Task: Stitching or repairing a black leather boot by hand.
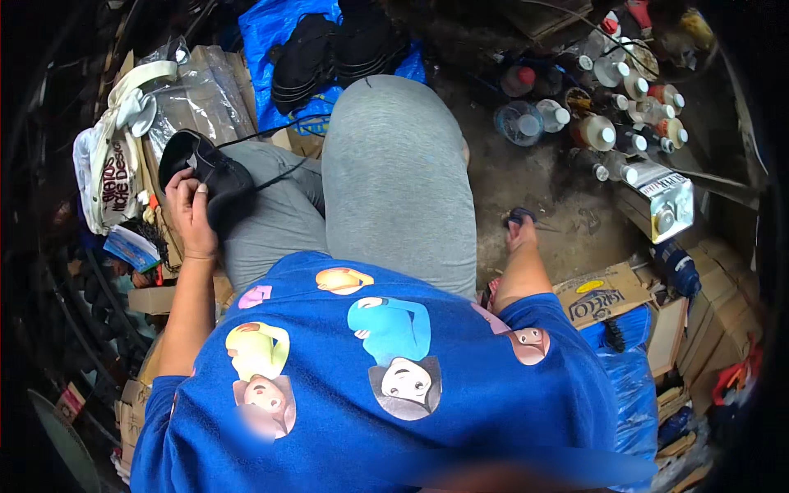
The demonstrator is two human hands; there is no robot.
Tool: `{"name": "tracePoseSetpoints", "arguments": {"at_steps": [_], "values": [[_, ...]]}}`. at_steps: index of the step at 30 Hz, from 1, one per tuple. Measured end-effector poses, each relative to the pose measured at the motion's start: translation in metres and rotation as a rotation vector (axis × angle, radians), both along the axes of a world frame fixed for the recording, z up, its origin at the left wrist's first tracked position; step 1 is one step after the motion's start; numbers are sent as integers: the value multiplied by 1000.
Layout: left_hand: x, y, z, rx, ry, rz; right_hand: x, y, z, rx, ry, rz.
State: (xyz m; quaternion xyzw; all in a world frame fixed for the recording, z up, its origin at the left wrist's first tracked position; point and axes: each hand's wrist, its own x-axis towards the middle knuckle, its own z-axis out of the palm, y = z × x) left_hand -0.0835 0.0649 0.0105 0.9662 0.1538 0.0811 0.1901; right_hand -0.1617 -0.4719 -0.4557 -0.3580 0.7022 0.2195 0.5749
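Observation:
A black shoe (226, 182) rests against my left thigh, its opening toward the upper left. My left hand (193, 212) grips its edge, with the thumb and fingers closed on the rim. Thin black laces trail from the shoe over my grey trousers (394, 172). Out to the right, my right hand (519, 235) is low over the floor, its fingers closed at a small dark object (521, 215). What kind of object this is cannot be made out. Several more black shoes (304, 62) lie on a blue plastic sheet (255, 37) beyond my knees.
Several plastic bottles (596, 131) stand at the far right, beside a silver rectangular can (662, 201). A cardboard box (604, 294) and blue plastic bags (625, 386) lie near my right side. At left are a white cloth bag (107, 177) and clear plastic (197, 94) over cardboard.

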Motion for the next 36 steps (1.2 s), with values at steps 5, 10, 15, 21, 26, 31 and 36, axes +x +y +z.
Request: {"name": "tracePoseSetpoints", "arguments": {"at_steps": [5, 10, 15, 21, 26, 31, 36], "values": [[10, 2, -10, -124, -94, -36, -1, 5, 69, 257, -189, 36], [21, 0, -24, -126, -189, -150, -5, -10, 165, 344, -407, 355], [26, -9, -38, -102, -309, -258, 23, -7, 300, 158, -800, 555], [29, -20, -46, -154, -475, -301, 91, 73, 442, 259, -1235, 887], [23, -17, -47, -160, -551, -307, 107, 183, 476, 606, -1071, 1419], [12, -10, -47, -155, -547, -303, 128, 240, 473, 653, -1010, 1634], [9, -3, -46, -159, -564, -315, 142, 261, 473, 611, -943, 1632]]}}
